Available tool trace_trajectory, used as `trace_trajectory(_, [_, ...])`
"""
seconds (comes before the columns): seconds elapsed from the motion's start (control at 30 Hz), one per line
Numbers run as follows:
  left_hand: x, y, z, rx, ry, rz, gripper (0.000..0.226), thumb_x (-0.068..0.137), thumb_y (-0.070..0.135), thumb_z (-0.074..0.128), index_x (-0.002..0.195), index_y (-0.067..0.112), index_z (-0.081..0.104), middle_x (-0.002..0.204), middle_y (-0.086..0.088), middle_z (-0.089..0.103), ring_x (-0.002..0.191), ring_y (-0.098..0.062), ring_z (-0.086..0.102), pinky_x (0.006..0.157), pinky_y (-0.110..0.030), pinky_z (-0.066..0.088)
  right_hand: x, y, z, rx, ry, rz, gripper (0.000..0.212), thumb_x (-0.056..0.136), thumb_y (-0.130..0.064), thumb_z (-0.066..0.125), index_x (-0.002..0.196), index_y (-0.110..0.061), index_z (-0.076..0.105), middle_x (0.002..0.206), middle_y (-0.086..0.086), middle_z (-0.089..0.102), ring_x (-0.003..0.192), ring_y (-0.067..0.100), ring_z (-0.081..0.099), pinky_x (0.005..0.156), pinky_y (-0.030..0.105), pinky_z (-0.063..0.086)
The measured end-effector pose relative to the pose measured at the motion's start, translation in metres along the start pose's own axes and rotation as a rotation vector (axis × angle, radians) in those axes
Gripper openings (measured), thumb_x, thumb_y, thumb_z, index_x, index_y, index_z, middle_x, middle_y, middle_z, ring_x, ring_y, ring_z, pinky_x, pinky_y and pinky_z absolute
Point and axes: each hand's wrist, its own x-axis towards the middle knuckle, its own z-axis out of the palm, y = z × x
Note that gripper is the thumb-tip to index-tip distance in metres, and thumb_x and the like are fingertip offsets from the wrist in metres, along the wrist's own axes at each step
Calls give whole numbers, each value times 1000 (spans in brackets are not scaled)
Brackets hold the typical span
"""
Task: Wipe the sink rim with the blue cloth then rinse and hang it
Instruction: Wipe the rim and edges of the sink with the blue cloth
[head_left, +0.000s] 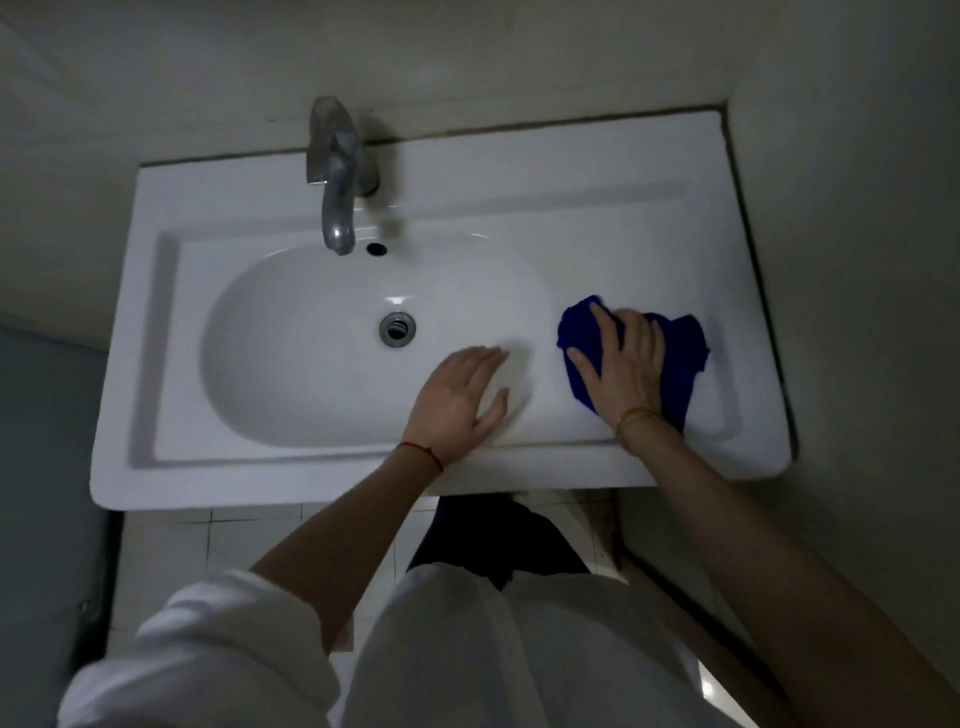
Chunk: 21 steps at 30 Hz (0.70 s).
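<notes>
My right hand (621, 364) presses the blue cloth (675, 353) flat, fingers (605, 317) straight, on the sink rim (597, 249) right of the basin, long axis toward the wall; my left hand (462, 395) rests open at the basin edge, holding nothing

One view only is given — the scene is seen from a camera worn on the head, aimed steeply down and slightly forward. The white rectangular ceramic sink (291, 457) is framed from close above, its grey metal tap (336, 171) toward the top edge, the wall beyond. Wide-angle bending is seen at the borders — both forearms are taken in from the bottom.
</notes>
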Motion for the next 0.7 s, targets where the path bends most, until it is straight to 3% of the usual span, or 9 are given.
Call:
trace_trajectory(0.17, [73,-50,-3,56,-1,-108,45,96,17,59,136,-1,53,137,-20,57,129,-36,51,113,-45,38,30,19,8,-51,-83,-226,58,100,-50,28,149,-21,29,150,6,36,138,26,31,120,43,8])
trace_trajectory(0.33, [141,-95,-1,132,-69,-55,53,100,24,48,147,3,38,151,-16,43,142,-32,37,121,-43,22,112,5,12,-53,34,24,56,100,-49,31,148,-21,32,152,7,34,141,28,26,119,45,7])
trace_trajectory(0.43, [178,-113,1,151,-62,-31,56,101,29,45,151,6,32,156,-14,35,146,-29,28,124,-40,15,122,-32,26,-43,-3,-57,60,99,-51,27,151,-20,26,156,4,29,144,28,23,119,47,7])
trace_trajectory(0.6, [203,-131,8,147,-43,19,53,103,27,43,150,6,34,158,-14,31,147,-29,26,122,-43,21,106,-18,31,-54,-59,-375,60,99,-53,36,149,-21,32,154,1,33,142,26,30,120,46,13])
trace_trajectory(0.7, [200,-134,12,107,5,35,53,101,26,49,149,6,37,156,-14,35,147,-30,28,120,-47,26,122,8,22,-37,7,-258,56,100,-50,35,147,-20,37,151,3,39,139,28,34,119,45,14])
